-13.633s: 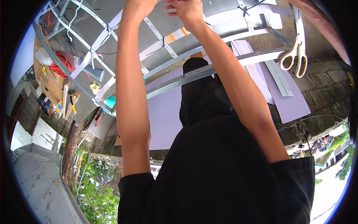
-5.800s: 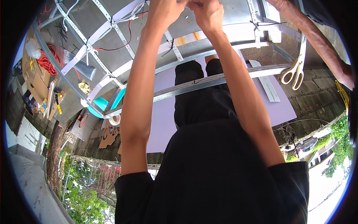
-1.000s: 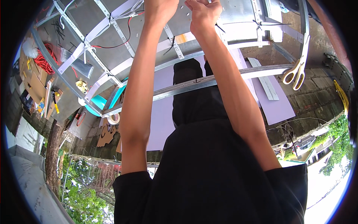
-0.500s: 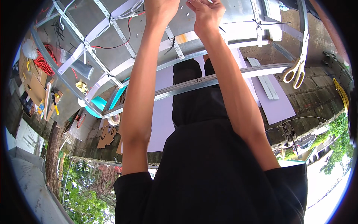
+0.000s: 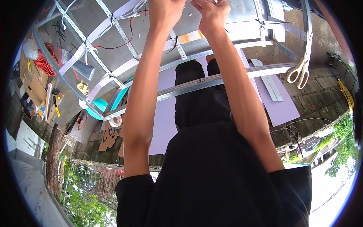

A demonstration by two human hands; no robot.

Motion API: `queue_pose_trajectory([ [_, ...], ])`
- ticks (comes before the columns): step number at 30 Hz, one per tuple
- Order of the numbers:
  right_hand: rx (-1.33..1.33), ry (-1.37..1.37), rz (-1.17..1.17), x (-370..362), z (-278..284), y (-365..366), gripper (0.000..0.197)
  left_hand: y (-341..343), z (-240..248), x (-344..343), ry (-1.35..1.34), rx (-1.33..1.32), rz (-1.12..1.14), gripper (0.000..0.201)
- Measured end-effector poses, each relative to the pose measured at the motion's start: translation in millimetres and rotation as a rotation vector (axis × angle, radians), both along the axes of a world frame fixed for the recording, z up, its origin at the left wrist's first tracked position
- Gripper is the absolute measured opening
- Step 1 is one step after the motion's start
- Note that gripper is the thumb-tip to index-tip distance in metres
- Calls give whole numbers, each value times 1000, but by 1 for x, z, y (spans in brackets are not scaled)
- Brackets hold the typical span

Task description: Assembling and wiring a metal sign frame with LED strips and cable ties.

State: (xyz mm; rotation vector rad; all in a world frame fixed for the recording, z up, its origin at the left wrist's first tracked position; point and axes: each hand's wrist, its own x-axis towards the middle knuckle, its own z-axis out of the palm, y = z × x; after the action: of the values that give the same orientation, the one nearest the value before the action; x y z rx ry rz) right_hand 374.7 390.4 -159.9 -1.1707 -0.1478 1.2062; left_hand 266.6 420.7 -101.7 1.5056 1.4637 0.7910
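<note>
At the top edge my left hand (image 5: 166, 13) is held over the metal frame, its fingers mostly cut off by the picture's edge. Close beside it on the right, my right hand (image 5: 213, 14) has its fingers bent together in a pinch; what lies between them is too small to make out. Beneath both hands spreads a grey metal sheet (image 5: 155, 38) with small white bits on it. Perforated metal strips (image 5: 124, 38) cross the sheet, carrying white LED-like wiring and a red and black wire (image 5: 130, 36) tied on with cable ties.
A metal frame bar (image 5: 208, 81) crosses before my legs. Scissors (image 5: 300, 72) hang on the frame at right. Coiled red cable (image 5: 45, 62), a tape roll (image 5: 115, 121) and a yellow-handled tool (image 5: 56, 106) are at left. Pale lilac sheets (image 5: 280, 102) lie on brick paving.
Both hands have shifted very slightly to the right, staying near each other at the top edge. The things around them have not visibly moved.
</note>
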Motion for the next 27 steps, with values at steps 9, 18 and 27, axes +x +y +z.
queue_pose_trajectory([
  [9,58,98,94,6,11,-7,34,-6,-10,-6,-111,-11,-25,14],
  [18,-69,40,122,10,7,-5,36,-5,-10,-5,137,348,-137,14],
  [27,-102,-22,72,9,3,-7,38,-7,1,-11,152,48,-188,29],
])
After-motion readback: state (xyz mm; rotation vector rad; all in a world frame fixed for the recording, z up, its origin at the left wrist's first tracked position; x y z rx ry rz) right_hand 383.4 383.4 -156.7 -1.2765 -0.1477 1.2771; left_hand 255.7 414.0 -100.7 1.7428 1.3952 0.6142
